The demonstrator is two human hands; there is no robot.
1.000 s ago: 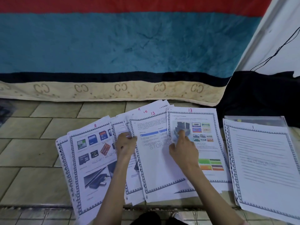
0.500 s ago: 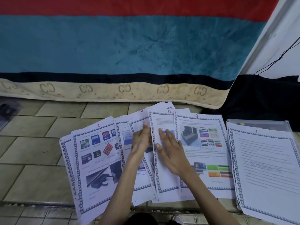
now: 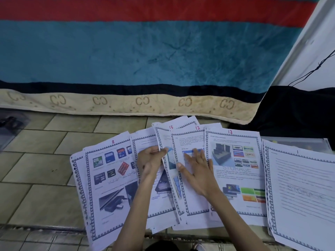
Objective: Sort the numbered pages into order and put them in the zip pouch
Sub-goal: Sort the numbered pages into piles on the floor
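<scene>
The left hand (image 3: 150, 161) pinches page 15 (image 3: 164, 142) by its edge, the right hand (image 3: 196, 169) lies flat, ungripping, on page 12 (image 3: 190, 142), and the sorted stack (image 3: 301, 187) lies lengthwise off rightward, nearer the right hand.

Bare left hand (image 3: 151, 161) curled, thumb & fingers pinched together, palm facing right. Bare right hand (image 3: 196, 170) flat, fingers spread, palm down. Both forearms reaching fwd.

Bare forearms, no sleeves; left hand (image 3: 149, 161), right hand (image 3: 197, 171) ringless
</scene>
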